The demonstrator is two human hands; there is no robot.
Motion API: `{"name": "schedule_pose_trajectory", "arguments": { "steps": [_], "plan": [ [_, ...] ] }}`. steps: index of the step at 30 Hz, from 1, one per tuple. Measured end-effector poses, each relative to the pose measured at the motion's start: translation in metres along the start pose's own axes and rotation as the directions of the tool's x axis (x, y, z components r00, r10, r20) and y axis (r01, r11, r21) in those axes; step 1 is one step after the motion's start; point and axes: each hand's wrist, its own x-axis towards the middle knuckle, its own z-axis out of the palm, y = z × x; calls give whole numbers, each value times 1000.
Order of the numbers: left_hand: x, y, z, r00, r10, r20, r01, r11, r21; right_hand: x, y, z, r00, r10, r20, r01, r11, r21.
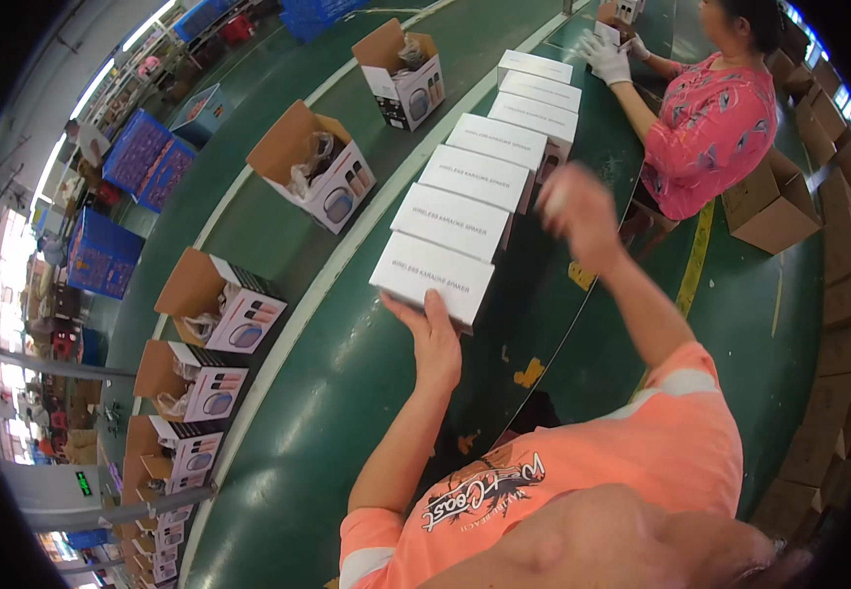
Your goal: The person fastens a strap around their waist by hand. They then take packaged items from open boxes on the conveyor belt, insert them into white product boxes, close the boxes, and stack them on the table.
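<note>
Several white cartons stand in a close row on the green work surface, running away from me. My left hand [431, 346] is at the near end of the row, gripping the closest white box [433, 279] by its front edge, with the thumb over its face and the fingers along its lower left edge. My right hand [580, 218] is raised to the right of the row, beside a middle white box [497, 142]. Motion smears its fingers, so I cannot make out whether it holds anything.
Left of the row, open printed cartons [319, 177] holding plastic-wrapped contents line a green conveyor belt [288, 88]. At the far right a person [705, 128] in white gloves handles a small box. An open brown carton [774, 201] is behind that person; more brown cartons [831, 339] line the right side.
</note>
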Motion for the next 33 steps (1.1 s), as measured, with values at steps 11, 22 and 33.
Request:
{"name": "schedule_pose_trajectory", "arguments": {
  "steps": [11, 22, 33],
  "plan": [
    [77, 29, 106, 974, -221, 38, 221, 915, -337, -40, 0, 44, 959, -8, 283, -26, 993, 118],
    [120, 9, 94, 929, -44, 368, 132, 967, -219, 7, 42, 75, 957, 287, 31, -278, 947, -162],
    [90, 82, -205, 593, 797, 117, -366, 137, 920, 43, 88, 112, 995, -42, -90, -5, 886, -463]
  ]
}}
